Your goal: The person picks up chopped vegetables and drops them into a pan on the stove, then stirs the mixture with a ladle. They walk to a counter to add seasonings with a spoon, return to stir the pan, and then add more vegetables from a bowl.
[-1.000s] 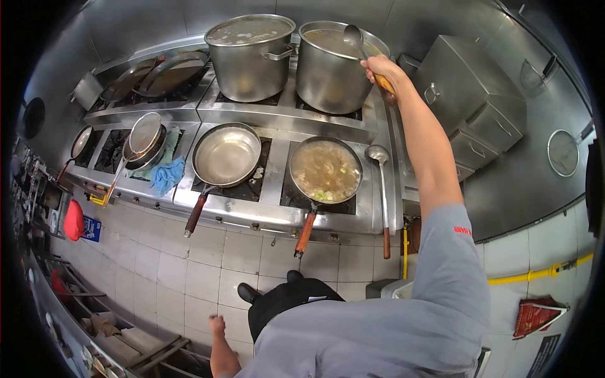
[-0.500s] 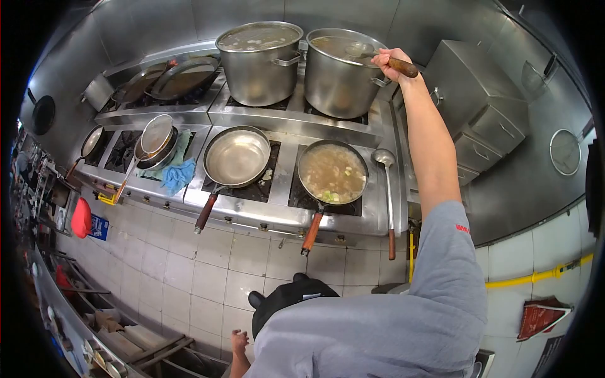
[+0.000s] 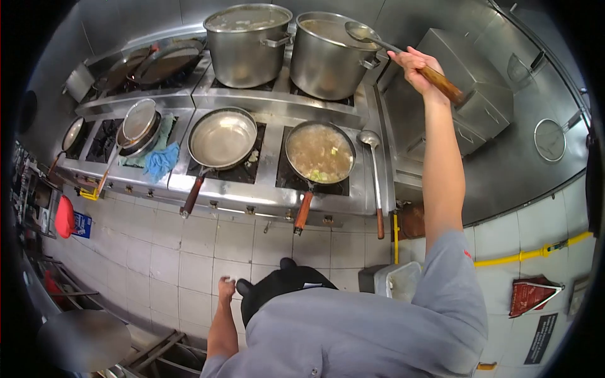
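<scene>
My right hand (image 3: 414, 65) grips the wooden handle of a long metal ladle (image 3: 359, 31), whose bowl hovers over the rim of the right-hand stock pot (image 3: 326, 60) full of broth. Below it, on the front burner, sits a pan of soup (image 3: 320, 153) with pale and green pieces. My left hand (image 3: 225, 288) hangs down by my side above the tiled floor, fingers loosely curled, holding nothing.
A second stock pot (image 3: 246, 43) stands to the left. An empty pan (image 3: 223, 138) sits beside the soup pan. A spare ladle (image 3: 373, 176) lies on the stove's right edge. A strainer (image 3: 140, 121) and blue cloth (image 3: 161, 160) lie further left. Steel cabinets (image 3: 469, 94) stand to the right.
My right hand has lifted the ladle's bowl out of the stock pot and drawn the handle right. My left hand has swung into view lower down.
</scene>
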Motion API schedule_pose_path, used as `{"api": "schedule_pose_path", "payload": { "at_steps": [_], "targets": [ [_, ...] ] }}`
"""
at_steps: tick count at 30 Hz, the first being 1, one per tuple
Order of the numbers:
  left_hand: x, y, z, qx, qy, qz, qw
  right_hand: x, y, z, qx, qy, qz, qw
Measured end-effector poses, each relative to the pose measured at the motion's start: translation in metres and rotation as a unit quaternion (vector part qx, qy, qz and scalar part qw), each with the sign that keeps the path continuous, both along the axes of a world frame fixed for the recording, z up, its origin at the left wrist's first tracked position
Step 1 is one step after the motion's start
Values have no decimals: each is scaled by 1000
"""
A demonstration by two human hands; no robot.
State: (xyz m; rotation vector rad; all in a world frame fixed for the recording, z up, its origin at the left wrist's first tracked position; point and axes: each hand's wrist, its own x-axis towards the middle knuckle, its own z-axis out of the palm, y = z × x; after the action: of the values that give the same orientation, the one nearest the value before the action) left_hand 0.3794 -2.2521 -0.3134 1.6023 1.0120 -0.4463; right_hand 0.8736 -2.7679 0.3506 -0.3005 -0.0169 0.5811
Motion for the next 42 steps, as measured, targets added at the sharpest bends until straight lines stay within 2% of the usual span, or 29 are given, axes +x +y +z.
{"api": "schedule_pose_path", "payload": {
  "at_steps": [4,5,7,8,9,10,11,13,15,19,21,22,25,26,28,30,35,39,42],
  "targets": [
    [76,-59,-25,-77,-37,1,996,-65,-5,-19,19,33,7,999],
    [96,-79,-24,-108,-57,38,992,-83,-4,-27,23,45,21,999],
    [138,-119,-33,-194,-98,90,972,-117,-2,-46,27,77,38,996],
    [156,-134,-39,-236,-118,81,961,-132,0,-60,36,88,36,995],
    [174,-152,-25,-269,-125,104,949,-147,4,-73,34,100,21,994],
    [189,-160,-50,-383,-164,93,904,-161,10,-87,32,114,7,993],
    [203,-179,-53,-417,-159,155,881,-171,14,-103,29,120,5,992],
    [227,-209,-8,-362,-110,256,889,-189,20,-135,19,133,-4,991],
    [245,-225,4,-365,-80,280,884,-198,17,-168,-22,143,-5,989],
    [264,-244,11,-423,-64,335,839,-209,13,-217,-141,150,8,979],
    [265,-249,7,-471,-85,335,812,-216,13,-231,-255,111,20,960],
    [266,-251,5,-494,-97,333,797,-218,14,-235,-309,88,26,947],
    [270,-252,18,-494,-93,358,787,-226,30,-240,-550,4,19,835],
    [273,-255,8,-504,-108,364,776,-228,34,-242,-613,-26,16,790],
    [273,-261,-14,-519,-137,376,755,-230,36,-247,-669,-39,-6,742],
    [273,-260,3,-491,-136,414,755,-230,36,-254,-736,-73,-21,673],
    [272,-266,8,-453,-124,462,752,-216,22,-275,-839,-156,0,522],
    [273,-267,10,-440,-118,464,760,-200,23,-290,-868,-196,22,455],
    [273,-266,17,-426,-116,465,768,-187,20,-304,-872,-208,33,442]
  ]
}}
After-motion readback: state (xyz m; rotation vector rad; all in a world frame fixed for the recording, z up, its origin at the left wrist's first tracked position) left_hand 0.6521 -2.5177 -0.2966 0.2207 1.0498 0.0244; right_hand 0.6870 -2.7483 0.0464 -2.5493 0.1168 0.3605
